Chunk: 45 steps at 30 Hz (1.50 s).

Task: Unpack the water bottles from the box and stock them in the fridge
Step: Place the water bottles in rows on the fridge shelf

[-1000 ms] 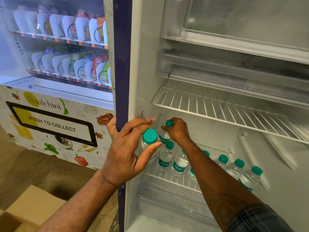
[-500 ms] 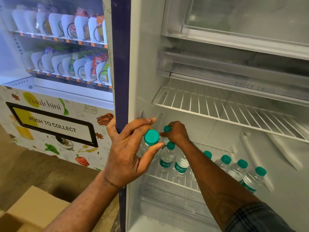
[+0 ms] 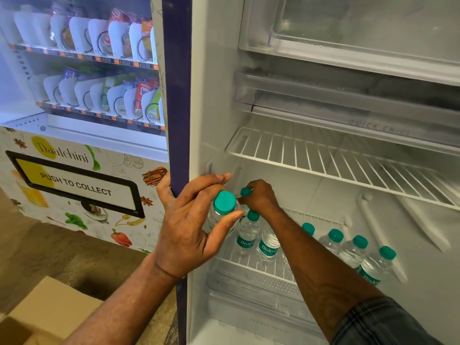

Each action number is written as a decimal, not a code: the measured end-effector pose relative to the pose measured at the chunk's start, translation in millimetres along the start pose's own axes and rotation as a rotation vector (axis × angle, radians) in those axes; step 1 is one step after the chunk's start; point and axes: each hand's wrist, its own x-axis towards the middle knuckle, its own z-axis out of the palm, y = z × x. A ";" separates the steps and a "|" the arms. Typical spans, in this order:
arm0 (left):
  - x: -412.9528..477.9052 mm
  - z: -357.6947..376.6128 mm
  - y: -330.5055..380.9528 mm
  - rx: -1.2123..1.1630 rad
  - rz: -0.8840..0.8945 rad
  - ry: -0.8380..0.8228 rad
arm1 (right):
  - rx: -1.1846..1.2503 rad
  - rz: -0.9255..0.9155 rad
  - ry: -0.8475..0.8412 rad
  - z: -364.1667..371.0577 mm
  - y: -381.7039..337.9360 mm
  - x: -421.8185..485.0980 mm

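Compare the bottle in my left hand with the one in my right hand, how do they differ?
The left-hand bottle is held at the fridge's front edge; the right-hand bottle is deeper in, over the lower shelf. The left hand wraps its bottle's body, cap fully showing; the right hand covers most of its bottle, only the cap peeking out. Both have teal caps.

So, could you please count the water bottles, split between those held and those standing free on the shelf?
Near bottle in left hand: 1
Far bottle in right hand: 1
Free bottles on lower shelf: 6
Total: 8
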 end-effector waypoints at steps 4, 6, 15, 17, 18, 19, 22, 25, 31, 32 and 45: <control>-0.3 0.0 -0.1 0.012 0.006 0.001 | -0.030 -0.027 -0.003 1.0 -1.3 -1.6; -0.7 0.4 -0.1 0.013 0.004 0.005 | -0.043 -0.042 -0.005 2.0 -1.9 -2.6; -0.3 1.0 -1.4 0.023 0.008 0.003 | -0.016 -0.044 -0.022 0.0 -2.0 -7.0; 0.0 1.0 -1.4 0.026 0.012 0.003 | -0.012 -0.057 -0.024 -0.6 -1.3 -7.9; 0.1 0.9 -1.3 0.027 0.015 0.002 | -0.010 -0.061 -0.026 -0.8 -1.0 -8.6; 0.1 0.6 -1.1 0.029 0.016 0.002 | -0.009 -0.063 -0.030 -0.8 -0.8 -9.0; -0.1 0.4 -0.3 0.027 0.014 0.003 | -0.011 -0.064 -0.040 -0.6 -0.6 -8.5; -0.4 1.2 -0.2 0.021 0.008 0.003 | 0.003 -0.066 -0.044 -1.1 0.2 -7.7; -1.2 0.8 -0.1 0.013 0.002 0.009 | -0.019 -0.081 -0.012 -1.6 3.7 -6.4; -1.0 0.7 0.0 0.013 0.003 0.010 | -0.020 -0.073 -0.001 -1.8 4.1 -6.0; -0.8 1.2 -1.8 0.025 0.029 0.018 | -0.075 -0.080 -0.009 1.1 2.0 -5.6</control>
